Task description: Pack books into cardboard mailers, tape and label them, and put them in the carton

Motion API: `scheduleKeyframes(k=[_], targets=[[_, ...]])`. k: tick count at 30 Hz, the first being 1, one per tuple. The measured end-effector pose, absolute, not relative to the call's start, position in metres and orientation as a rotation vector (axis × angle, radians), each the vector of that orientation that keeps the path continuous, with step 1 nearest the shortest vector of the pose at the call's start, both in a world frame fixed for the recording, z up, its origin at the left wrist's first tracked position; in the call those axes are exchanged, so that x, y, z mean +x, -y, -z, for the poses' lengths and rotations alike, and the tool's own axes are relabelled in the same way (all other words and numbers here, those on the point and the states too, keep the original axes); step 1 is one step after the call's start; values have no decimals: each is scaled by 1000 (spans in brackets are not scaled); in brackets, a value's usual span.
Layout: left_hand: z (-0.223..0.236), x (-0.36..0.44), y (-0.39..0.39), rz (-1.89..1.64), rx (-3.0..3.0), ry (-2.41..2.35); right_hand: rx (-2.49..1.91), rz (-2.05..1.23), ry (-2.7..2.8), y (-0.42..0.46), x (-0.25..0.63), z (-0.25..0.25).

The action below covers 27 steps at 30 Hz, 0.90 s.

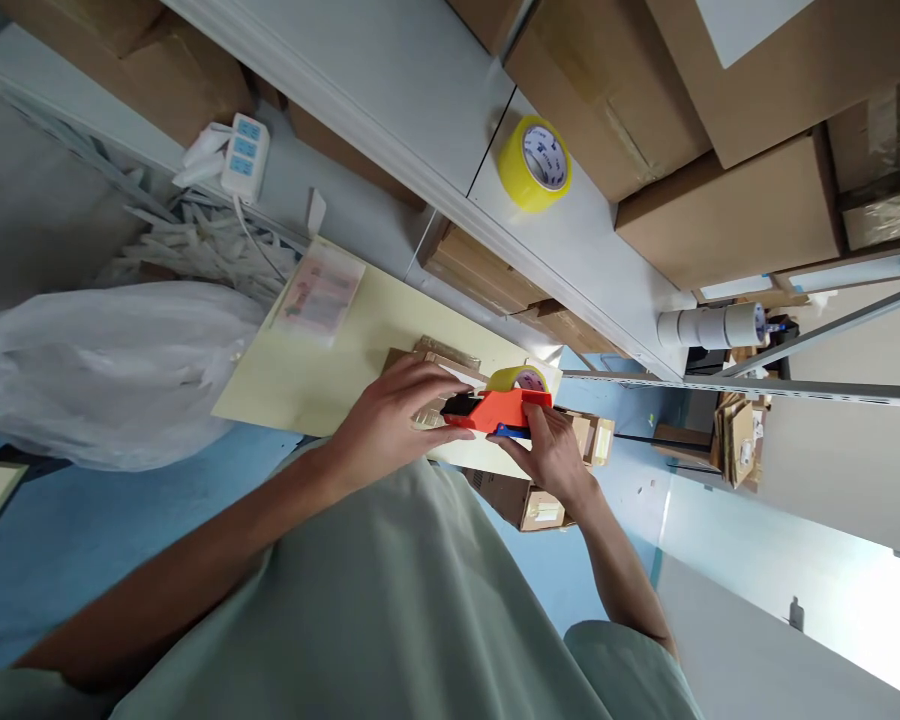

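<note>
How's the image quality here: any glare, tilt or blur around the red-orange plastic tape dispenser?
Head view: washed-out glare on the white wall at lower right; head view: the long grey-white shelf runs diagonally across the frame; head view: the red-orange plastic tape dispenser in the right hand has clear outlines, its finest details too small to tell.

Two yellow rolls (516, 172) (503, 379) (one dispenser (501, 409))
</note>
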<state>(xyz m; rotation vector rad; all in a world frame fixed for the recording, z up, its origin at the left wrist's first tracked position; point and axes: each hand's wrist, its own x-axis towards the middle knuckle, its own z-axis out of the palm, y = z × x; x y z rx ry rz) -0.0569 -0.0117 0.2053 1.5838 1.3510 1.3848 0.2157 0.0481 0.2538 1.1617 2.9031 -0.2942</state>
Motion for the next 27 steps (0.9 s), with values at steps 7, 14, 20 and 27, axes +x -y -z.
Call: scheduleKeyframes(k=[7,14,20,27], targets=[[-190,-69,-1,-1022,1179,-1171,1210,598,-2647,-54,217,-265],[-149,-42,3,-957,738,-1168,1329,740,-2207,-62,194,-274],[-121,-59,15,-970,582,-1253,1319,785,-2038,-85,211,-296],[-59,-81,1,-952,493,-1368,1414,773,-1903,-105,197,-299]])
